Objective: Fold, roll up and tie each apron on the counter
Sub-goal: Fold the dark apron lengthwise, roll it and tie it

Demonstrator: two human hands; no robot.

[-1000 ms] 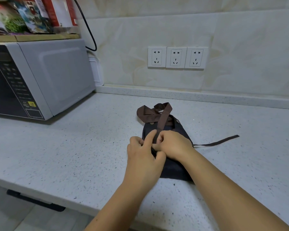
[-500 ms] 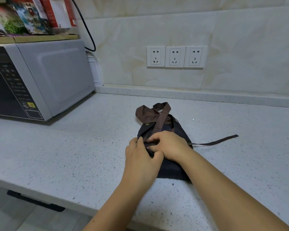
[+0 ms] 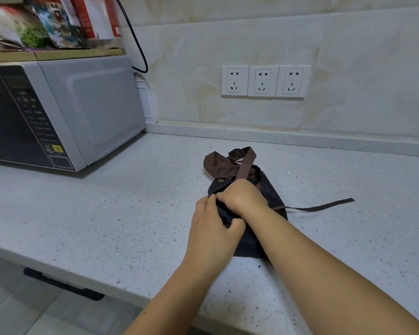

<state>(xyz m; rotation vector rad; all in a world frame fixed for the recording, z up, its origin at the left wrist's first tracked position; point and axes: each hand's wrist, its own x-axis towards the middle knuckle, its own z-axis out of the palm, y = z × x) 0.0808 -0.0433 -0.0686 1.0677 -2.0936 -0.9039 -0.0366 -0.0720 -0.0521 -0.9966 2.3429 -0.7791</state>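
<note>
A dark navy apron, folded into a narrow bundle, lies on the speckled white counter. Its brown neck strap loops out at the far end. One thin brown tie trails off to the right. My left hand grips the bundle's left edge, thumb pressed into the fabric. My right hand lies over the top of the bundle, fingers curled on the cloth beside the left hand's fingertips. What the fingers pinch underneath is hidden.
A grey microwave stands at the left, with packets on a wooden board on top and a black cable behind. Three wall sockets sit above the backsplash. The counter's front edge runs close below my forearms.
Both hands have slid slightly forward along the bundle, and my right hand now covers the brown strap's lower part. The apron has shifted very little.
</note>
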